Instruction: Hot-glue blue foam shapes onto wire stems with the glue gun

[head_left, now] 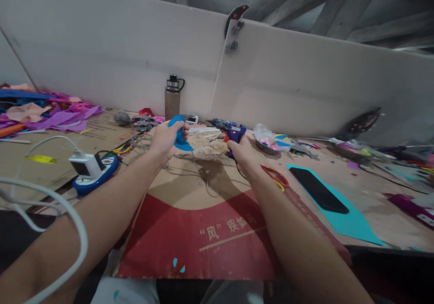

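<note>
Pinched in my left hand (pixel 166 140) is a curved blue cut-out piece (pixel 182 140), thin and sheet-like, held above the cardboard. My right hand (pixel 239 152) grips a blue glue gun (pixel 234 133) by its handle. The gun's nozzle end points left, toward the blue piece, with a gap between them. Under both hands lies a red and tan cardboard sheet (pixel 190 240) with printed characters. Dried glue and scraps cover its far part. My fingers hide part of the gun's handle and of the blue piece.
A blue power strip (pixel 96 180) with a white charger and looping cable is at left. Behind stands a bottle (pixel 172 100). To the right are red-handled scissors (pixel 275 176), a phone (pixel 318 190) on turquoise sheet, and a bowl (pixel 267 147). Colourful scraps (pixel 64 116) pile far left.
</note>
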Available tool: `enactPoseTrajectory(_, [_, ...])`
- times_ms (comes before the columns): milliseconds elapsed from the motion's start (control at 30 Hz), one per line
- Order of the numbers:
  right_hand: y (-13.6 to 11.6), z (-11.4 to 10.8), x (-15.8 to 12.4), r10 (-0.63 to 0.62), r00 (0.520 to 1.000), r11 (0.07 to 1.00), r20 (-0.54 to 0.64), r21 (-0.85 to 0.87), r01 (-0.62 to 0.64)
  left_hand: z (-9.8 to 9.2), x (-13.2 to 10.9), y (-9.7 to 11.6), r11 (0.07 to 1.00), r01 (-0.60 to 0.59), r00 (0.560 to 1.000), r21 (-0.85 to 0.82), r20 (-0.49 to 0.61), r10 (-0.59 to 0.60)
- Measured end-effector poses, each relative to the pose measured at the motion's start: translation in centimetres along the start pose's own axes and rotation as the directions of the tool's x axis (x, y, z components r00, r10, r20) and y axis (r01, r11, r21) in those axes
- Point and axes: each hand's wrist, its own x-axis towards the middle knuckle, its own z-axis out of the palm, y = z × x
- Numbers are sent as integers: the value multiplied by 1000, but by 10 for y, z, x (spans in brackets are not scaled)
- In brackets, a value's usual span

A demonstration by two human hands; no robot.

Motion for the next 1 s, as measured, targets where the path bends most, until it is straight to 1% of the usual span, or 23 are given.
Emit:
enactPoseTrajectory(33, [-5,2,-5,-28,1000,997,8,65,27,-1,1,-1,1000,9,1000,1,6,-9])
enactPoseTrajectory(100, [-18,5,-15,-94,993,985,67,148,84,-2,2,-2,1000,23,1000,0,19,-23])
enactPoseTrajectory(167, [-30,7,-26,-186,967,960,173,242,141,-3,3,-3,1000,20,1000,4,13,-20])
enactPoseTrajectory(233, [-39,8,-35,-264,938,944,223,261,203,-4,4,-4,1000,0,1000,17,-6,0])
enactPoseTrajectory(300, [-41,9,-39,-305,925,943,229,206,260,-4,4,-5,999,-23,1000,45,-17,23])
enactPoseTrajectory(400, [-36,11,-41,-347,915,938,205,71,339,-2,2,-5,993,-54,998,103,-18,56])
enactPoseTrajectory(567, [-28,10,-40,-410,891,883,195,-161,442,1,-4,-3,982,-97,995,159,5,98])
enactPoseTrajectory(733, [-33,9,-42,-421,888,843,184,-283,458,1,-7,-1,975,-106,994,195,28,102])
enactPoseTrajectory(933, [-29,11,-42,-381,902,850,204,-307,429,3,-9,-1,961,-140,990,240,38,135])
enactPoseTrajectory(1000, [-28,11,-41,-383,903,839,197,-335,429,4,-10,0,960,-139,990,242,41,133])
